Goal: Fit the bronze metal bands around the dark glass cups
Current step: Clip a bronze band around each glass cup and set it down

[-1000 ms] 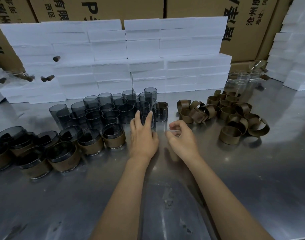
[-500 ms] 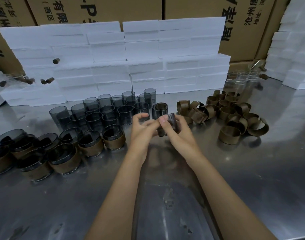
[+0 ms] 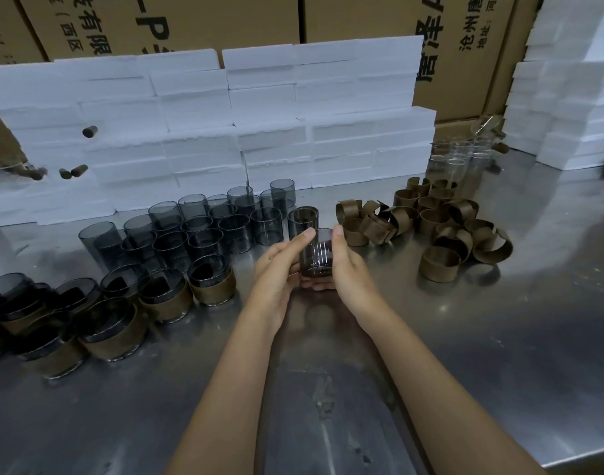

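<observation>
Both hands, left hand (image 3: 276, 269) and right hand (image 3: 348, 269), cradle one bare dark cup (image 3: 317, 252) upright, probably readying it for banding. The loose bands (image 3: 439, 268) lie right within reach, finished banded cups (image 3: 163, 299) parked near left

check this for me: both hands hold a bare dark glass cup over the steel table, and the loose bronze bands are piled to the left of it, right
Not quite. The head view shows the loose bronze metal bands piled to the right of the bare dark glass cup, not the left. Both hands, left and right, do hold it over the steel table.
</observation>
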A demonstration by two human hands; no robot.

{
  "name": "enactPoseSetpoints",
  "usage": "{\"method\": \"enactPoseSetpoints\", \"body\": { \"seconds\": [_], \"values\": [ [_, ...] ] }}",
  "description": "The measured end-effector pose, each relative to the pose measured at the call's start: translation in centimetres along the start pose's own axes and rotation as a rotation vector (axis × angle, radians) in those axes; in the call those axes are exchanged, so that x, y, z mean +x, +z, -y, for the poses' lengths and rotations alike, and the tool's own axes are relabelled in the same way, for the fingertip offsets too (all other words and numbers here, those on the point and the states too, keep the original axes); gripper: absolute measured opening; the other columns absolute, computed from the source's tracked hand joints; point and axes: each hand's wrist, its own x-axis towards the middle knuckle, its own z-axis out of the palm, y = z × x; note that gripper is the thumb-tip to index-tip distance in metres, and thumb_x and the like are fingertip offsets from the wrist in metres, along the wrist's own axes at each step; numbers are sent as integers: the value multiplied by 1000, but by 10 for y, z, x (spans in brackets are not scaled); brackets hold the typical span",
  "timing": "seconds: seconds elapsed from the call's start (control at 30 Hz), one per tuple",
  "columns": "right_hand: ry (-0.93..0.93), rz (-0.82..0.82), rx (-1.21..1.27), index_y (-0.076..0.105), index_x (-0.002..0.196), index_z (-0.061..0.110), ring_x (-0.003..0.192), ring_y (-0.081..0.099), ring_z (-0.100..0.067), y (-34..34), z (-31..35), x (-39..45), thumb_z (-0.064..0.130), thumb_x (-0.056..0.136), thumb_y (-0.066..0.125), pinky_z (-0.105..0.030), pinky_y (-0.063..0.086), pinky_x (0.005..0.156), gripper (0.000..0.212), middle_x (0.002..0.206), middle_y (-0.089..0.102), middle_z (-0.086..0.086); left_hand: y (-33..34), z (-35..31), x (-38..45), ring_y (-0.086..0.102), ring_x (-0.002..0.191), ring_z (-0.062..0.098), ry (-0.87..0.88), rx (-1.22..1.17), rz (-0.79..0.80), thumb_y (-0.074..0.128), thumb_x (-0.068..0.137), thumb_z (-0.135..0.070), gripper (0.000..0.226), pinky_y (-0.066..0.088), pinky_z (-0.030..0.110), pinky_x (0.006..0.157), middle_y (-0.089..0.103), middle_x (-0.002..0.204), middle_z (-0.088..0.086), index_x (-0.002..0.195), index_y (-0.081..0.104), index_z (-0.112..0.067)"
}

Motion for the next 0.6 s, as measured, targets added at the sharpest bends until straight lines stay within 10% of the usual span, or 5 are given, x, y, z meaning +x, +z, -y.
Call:
{"method": "enactPoseSetpoints", "body": {
  "seconds": [0.4, 0.6],
  "values": [
    [-57, -196, -8, 68, 104, 15, 69, 75, -16, -9, -3, 3, 36, 107, 50, -23, 56, 49, 27, 89, 74, -5, -5, 2, 2, 75, 82, 24, 35, -14, -120, 70, 96, -22, 20, 63, 35, 70, 76, 97, 15, 106, 66, -6],
    [68, -138, 129, 66, 118, 23, 94, 74, -11, -9, 1, 4, 77, 77, 68, -37, 59, 90, 68, 106, 76, -3, 7, 2, -4, 76, 74, 18, 22, 83, -21, 59, 101, -35, 29, 57, 27, 56, 79, 88, 8, 98, 77, -13]
  ]
}}
